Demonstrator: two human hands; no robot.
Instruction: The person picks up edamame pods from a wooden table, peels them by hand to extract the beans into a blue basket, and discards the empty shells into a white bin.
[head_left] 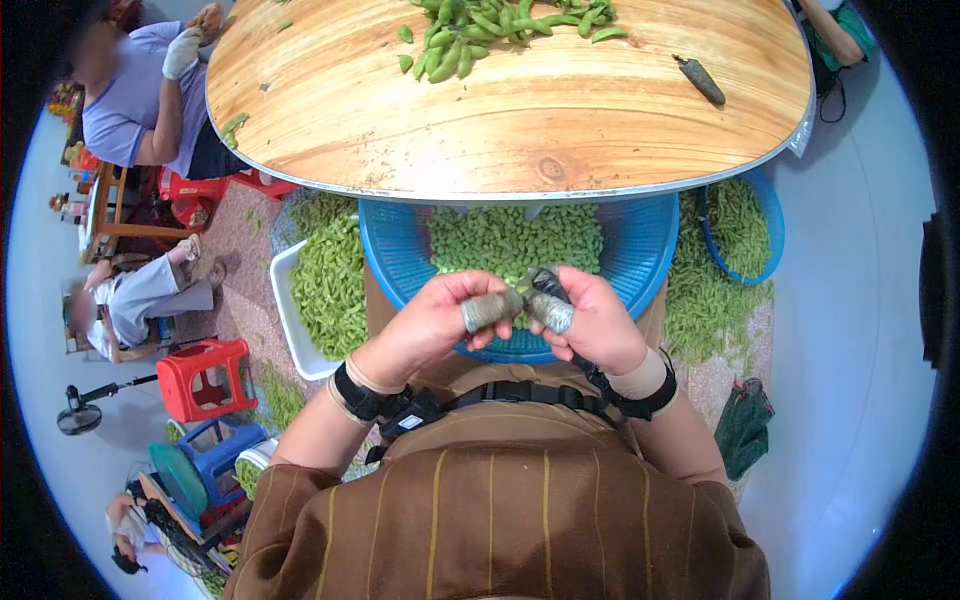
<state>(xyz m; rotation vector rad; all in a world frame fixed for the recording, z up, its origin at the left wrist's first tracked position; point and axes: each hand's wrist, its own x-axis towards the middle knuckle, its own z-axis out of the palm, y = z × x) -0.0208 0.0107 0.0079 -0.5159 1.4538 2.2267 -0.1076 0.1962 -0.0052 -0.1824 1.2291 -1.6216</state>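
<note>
My left hand (440,318) and my right hand (597,325) meet above the blue basket (387,235), thumb tips almost touching. Grey tape wraps both thumbs, and something dark covers part of my right index finger. Both hands are closed in a pinch; whatever lies between the fingers is hidden. Below them, the basket holds many shelled green beans (515,240). On the wooden table (480,130) lies a pile of green soybean pods (480,30), with a dark finger-shaped roll (702,82) to its right.
A white tub (290,310) of pods stands left of the basket. On the right, more pods (705,305) cover the floor around a blue basket (775,225) and a dark green bag (743,425). Red stool (205,380) and several other people are around.
</note>
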